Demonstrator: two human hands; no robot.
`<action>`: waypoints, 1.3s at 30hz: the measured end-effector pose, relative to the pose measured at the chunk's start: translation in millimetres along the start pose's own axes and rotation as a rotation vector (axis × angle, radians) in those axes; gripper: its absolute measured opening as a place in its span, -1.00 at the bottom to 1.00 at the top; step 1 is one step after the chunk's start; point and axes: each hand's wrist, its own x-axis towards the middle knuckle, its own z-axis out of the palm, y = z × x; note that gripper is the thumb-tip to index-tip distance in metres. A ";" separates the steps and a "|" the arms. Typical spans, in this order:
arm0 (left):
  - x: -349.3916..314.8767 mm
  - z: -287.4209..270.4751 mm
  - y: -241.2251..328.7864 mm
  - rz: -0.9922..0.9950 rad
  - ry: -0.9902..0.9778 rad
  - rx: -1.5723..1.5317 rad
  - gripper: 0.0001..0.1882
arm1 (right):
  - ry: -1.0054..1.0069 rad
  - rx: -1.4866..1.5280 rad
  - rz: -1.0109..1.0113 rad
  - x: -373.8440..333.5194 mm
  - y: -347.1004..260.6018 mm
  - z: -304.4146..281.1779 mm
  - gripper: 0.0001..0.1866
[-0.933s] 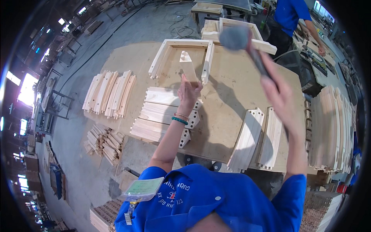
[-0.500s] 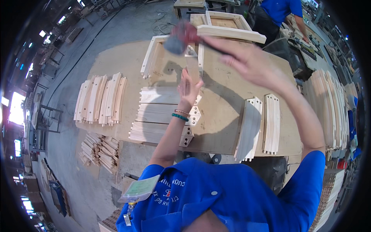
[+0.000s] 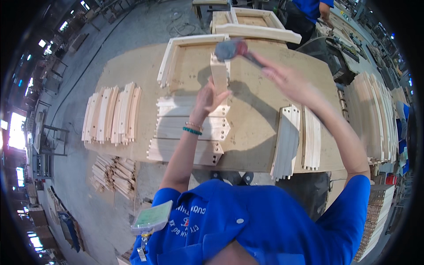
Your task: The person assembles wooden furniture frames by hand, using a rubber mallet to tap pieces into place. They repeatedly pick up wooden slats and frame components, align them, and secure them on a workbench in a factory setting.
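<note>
My right hand is closed round the dark handle of a mallet with a grey and red head. The mallet head is at the top end of an upright pale wooden piece, overlapping it in view; I cannot tell whether they touch. My left hand grips this piece low down, its thumb pointing right and its fingers partly hidden behind the wood. Under and beside the left wrist lies a row of pale wooden slats with holes in their angled right ends. Behind the upright piece lies a wooden frame.
The parts rest on a brown board-topped table. Curved slats lie at left, two slat bundles at right. Thin sticks are piled lower left. Another frame stands beyond, near a co-worker in blue. Tall slat stacks stand far right.
The mallet has swung down and to the right, from above the upright piece to its top end. My right hand has dropped slightly with it. My left hand still grips the piece.
</note>
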 end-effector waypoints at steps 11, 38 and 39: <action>0.6 -3.1 -10.3 -0.093 -0.011 -0.143 -0.35 | -0.180 -0.218 0.148 1.6 -50.7 1.0 -0.54; -44.2 -85.7 -76.3 -0.161 -0.063 0.018 -0.55 | 0.201 -0.186 0.735 -142.4 33.9 227.2 -0.39; -53.1 -98.9 -80.9 -0.205 -0.013 0.088 -0.58 | 0.205 -0.194 0.742 -141.4 33.8 227.4 -0.39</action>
